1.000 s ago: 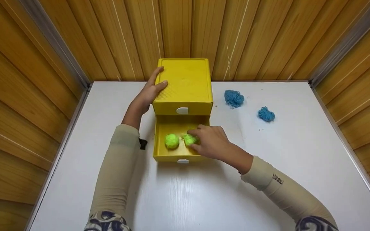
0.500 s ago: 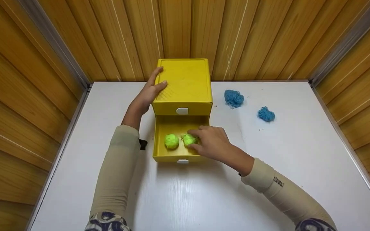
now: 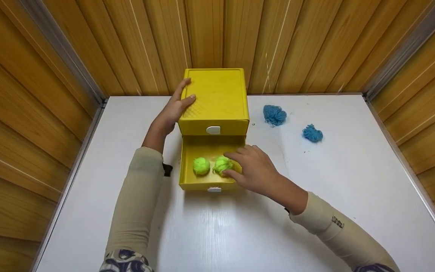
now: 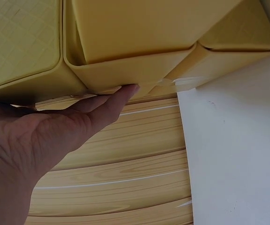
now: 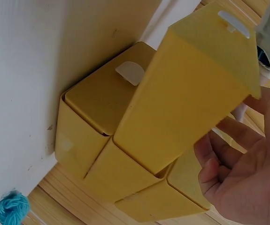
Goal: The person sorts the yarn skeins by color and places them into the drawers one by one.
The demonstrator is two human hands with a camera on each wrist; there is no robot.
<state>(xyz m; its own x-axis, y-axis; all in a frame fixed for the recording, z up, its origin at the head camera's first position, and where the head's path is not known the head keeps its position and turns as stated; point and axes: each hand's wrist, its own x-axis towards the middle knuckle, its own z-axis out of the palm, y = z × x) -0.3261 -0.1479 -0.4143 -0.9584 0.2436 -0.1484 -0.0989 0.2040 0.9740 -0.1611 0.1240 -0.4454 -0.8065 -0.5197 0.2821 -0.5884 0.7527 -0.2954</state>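
In the head view, a yellow drawer unit (image 3: 214, 94) stands at the back of the table, its middle drawer (image 3: 191, 145) pulled out. Two lime-green yarn balls lie inside: a smooth left ball (image 3: 201, 166) and a looser right ball (image 3: 222, 164). My right hand (image 3: 255, 168) hovers over the drawer's right wall, fingers spread loosely, fingertips right at the looser ball's edge. My left hand (image 3: 172, 109) rests against the unit's left side with its thumb on the top edge. Straight fingers (image 4: 113, 103) press along that side in the left wrist view. The drawer wall hides both balls in the right wrist view.
Right of the unit lie two blue yarn bundles, a larger one (image 3: 275, 115) and a smaller one (image 3: 312, 133). Wood-patterned panels (image 3: 206, 34) enclose the white table (image 3: 210, 234) at the back and sides. The closed bottom drawer (image 5: 102, 98) shows in the right wrist view.
My right hand has drawn back a little to the right, and its fingers have loosened from the right green yarn ball, which shows more fully. My left hand stays on the unit.
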